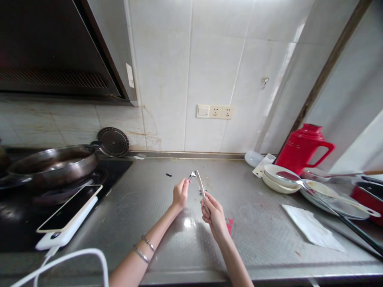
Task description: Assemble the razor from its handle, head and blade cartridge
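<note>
Above the middle of the steel counter (155,235), my left hand (180,195) pinches a small shiny metal piece (192,174), too small to make out exactly. My right hand (213,213) is wrapped round a slim, pale stick-like tool (200,183), held nearly upright. The tool's top end meets or nearly meets the metal piece; I cannot tell if they touch. On the counter beyond my left hand lies a small black piece (169,175). A red flat item (229,225) shows partly behind my right wrist.
At left, a steel pan (54,165) sits on the black cooktop (18,223), with a phone (72,207) on a white power bank (67,227) and its cable (98,252). Right: red thermos (302,147), stacked bowls (279,179), plates, ladle (295,179), white paper (311,227).
</note>
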{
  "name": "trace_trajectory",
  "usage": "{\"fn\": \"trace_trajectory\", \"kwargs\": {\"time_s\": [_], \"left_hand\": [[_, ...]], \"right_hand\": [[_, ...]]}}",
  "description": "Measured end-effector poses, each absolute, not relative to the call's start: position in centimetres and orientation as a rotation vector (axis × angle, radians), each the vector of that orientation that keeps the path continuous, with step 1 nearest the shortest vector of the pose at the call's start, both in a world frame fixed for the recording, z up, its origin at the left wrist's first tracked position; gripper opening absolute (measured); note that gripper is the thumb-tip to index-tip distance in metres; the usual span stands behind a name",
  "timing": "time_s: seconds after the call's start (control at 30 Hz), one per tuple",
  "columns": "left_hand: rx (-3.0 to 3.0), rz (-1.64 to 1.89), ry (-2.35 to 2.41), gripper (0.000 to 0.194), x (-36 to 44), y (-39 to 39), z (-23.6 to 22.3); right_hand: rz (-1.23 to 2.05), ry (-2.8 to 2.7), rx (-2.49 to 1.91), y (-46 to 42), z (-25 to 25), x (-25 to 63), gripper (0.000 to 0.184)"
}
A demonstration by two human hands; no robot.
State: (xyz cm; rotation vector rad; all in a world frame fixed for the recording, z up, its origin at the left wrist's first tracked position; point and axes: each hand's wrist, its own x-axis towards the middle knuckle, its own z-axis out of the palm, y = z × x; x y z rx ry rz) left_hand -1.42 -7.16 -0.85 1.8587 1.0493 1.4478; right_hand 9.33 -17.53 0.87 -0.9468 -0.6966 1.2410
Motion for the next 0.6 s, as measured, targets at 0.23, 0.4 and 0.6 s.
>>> {"fn": "trace_trajectory", "kwargs": {"time_s": [0.23,0.4,0.6], "left_hand": [[1.842,1.489,1.084,0.039,-1.4,-7.3,-0.7],[1.883,1.471,1.081,0.037,-1.3,-7.6,-0.8],[1.853,1.493,1.081,0.036,-1.2,-7.5,-0.9]], "right_hand": [[1.197,-0.667,-0.979,-18.9,0.2,8.4,0.052],[1.132,-0.613,-0.992,-18.9,0.3,8.8,0.057],[1.173,-0.614,-0.977,-19.0,0.4,8.1,0.06]]}}
